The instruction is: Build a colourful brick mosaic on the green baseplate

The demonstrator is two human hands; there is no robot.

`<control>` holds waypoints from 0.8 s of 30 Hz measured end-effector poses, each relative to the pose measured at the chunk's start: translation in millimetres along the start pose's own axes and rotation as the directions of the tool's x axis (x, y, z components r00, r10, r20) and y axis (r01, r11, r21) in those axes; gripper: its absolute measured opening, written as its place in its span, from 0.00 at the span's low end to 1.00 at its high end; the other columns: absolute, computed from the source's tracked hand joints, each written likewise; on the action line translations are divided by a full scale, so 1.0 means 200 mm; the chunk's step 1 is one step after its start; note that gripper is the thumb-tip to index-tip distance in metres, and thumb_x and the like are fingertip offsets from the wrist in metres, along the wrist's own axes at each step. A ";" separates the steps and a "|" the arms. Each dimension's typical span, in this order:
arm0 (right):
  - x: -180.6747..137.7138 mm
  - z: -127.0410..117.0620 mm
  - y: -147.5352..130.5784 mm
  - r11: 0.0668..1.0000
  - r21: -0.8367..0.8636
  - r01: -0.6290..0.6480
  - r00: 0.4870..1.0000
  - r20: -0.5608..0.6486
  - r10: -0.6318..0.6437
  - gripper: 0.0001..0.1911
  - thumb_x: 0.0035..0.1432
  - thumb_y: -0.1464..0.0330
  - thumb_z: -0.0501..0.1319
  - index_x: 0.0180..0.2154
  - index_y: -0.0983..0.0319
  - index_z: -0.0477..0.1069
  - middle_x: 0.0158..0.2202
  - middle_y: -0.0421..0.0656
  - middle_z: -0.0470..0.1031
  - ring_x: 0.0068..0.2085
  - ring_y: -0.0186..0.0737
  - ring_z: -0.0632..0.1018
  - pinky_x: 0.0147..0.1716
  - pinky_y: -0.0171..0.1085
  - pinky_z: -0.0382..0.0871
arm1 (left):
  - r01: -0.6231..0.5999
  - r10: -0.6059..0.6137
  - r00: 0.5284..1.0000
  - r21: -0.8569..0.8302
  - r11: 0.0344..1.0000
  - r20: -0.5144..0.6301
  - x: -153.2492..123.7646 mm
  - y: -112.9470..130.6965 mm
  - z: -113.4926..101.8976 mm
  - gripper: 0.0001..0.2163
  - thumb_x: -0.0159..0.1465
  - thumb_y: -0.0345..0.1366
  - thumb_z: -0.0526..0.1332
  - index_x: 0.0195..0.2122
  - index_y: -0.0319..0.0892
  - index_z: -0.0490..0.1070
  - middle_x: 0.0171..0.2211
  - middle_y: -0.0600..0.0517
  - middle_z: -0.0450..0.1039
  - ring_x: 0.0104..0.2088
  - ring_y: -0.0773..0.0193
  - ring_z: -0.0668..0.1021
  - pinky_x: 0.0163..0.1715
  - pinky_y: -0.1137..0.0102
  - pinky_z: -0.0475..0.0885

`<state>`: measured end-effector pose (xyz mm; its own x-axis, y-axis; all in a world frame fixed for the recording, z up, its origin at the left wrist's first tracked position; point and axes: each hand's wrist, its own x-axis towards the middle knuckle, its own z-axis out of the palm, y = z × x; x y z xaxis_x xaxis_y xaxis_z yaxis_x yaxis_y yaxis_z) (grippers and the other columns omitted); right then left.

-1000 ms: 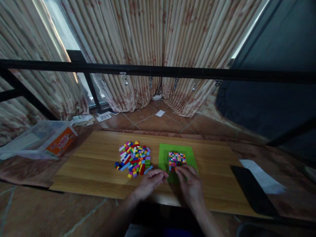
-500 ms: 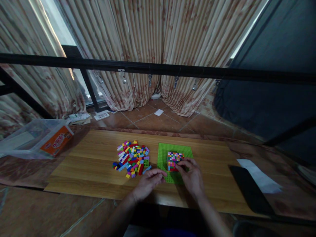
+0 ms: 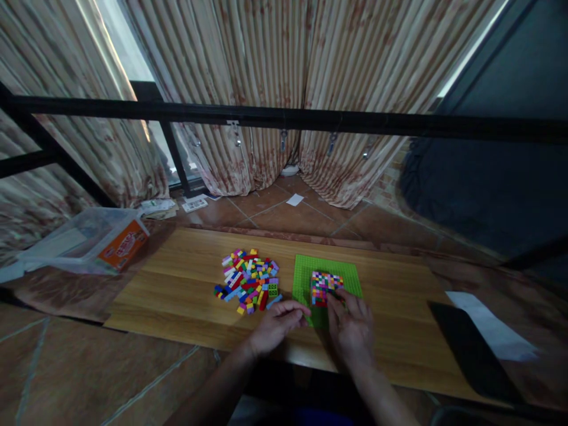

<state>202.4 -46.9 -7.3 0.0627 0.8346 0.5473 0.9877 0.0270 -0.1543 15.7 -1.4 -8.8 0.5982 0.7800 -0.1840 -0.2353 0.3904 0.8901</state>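
Observation:
A green studded baseplate (image 3: 303, 273) lies on the wooden table. On it sits a low block of many-coloured toy bricks (image 3: 323, 285). My right hand (image 3: 352, 322) reaches over the block's near right corner, its fingertips bent down against the bricks; whether a loose brick is between them is hidden. My left hand (image 3: 279, 324) hovers by the plate's near left corner with thumb and forefinger pinched together. What it holds, if anything, is too small to make out. Left of the plate spreads a loose pile of mixed bricks (image 3: 251, 278), close to my left hand.
A clear plastic box (image 3: 95, 236) with an orange label stands beyond the table's left end. On the right, a dark flat panel (image 3: 473, 349) overlaps a white sheet (image 3: 492, 325). A black rail (image 3: 266, 115) crosses in front of curtains (image 3: 257, 59).
The whole view has shifted, so the table appears further right. My right hand's fingers have moved slightly over the block's near right corner. My left hand keeps its pinch.

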 end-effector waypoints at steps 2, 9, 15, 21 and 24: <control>-0.02 0.01 0.00 0.999 -0.044 0.018 1.000 0.013 -0.017 0.15 0.60 0.69 0.52 0.44 0.59 0.74 0.45 0.48 0.72 0.44 0.49 0.69 0.41 0.46 0.61 | -0.005 0.004 1.000 0.013 1.000 0.002 0.00 0.00 0.00 0.12 0.56 0.42 0.63 0.35 0.40 0.76 0.33 0.50 0.73 0.33 0.66 0.73 0.38 0.69 0.66; -0.01 -0.01 0.01 0.993 -0.076 0.086 0.995 0.053 -0.082 0.15 0.60 0.68 0.51 0.45 0.59 0.73 0.46 0.49 0.72 0.44 0.49 0.70 0.42 0.46 0.61 | -0.066 0.071 0.997 0.117 0.991 -0.042 -0.02 0.03 0.05 0.10 0.56 0.42 0.62 0.33 0.41 0.76 0.31 0.51 0.73 0.31 0.65 0.73 0.37 0.69 0.66; -0.04 -0.02 -0.02 0.998 0.057 -0.003 0.999 -0.039 0.005 0.18 0.61 0.64 0.52 0.51 0.60 0.67 0.48 0.49 0.71 0.46 0.49 0.71 0.42 0.47 0.64 | -0.106 0.203 0.957 0.400 0.911 -0.209 -0.15 0.05 0.01 0.09 0.57 0.40 0.60 0.33 0.43 0.74 0.27 0.53 0.72 0.30 0.64 0.72 0.32 0.71 0.66; -0.12 -0.05 -0.20 0.961 0.270 0.060 0.998 -0.001 -0.063 0.14 0.61 0.66 0.52 0.47 0.58 0.69 0.47 0.47 0.72 0.46 0.46 0.72 0.44 0.47 0.66 | -0.061 0.343 0.848 0.568 0.820 -0.404 -0.27 0.10 -0.18 0.07 0.57 0.38 0.60 0.34 0.43 0.74 0.33 0.51 0.74 0.36 0.61 0.73 0.38 0.69 0.65; -0.10 -0.03 -0.33 0.921 0.375 0.102 0.987 0.078 -0.141 0.14 0.61 0.69 0.51 0.46 0.57 0.69 0.46 0.46 0.71 0.46 0.45 0.72 0.44 0.46 0.67 | -0.047 0.331 0.848 0.563 0.825 -0.414 -0.29 0.11 -0.21 0.07 0.56 0.38 0.61 0.34 0.44 0.74 0.33 0.52 0.74 0.35 0.61 0.73 0.38 0.69 0.65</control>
<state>137.2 -69.0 -2.7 -0.0881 0.8627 0.4979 0.8626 0.3161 -0.3950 -56.9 -17.0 3.6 0.1125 0.9931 -0.0341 0.2093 0.0099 0.9778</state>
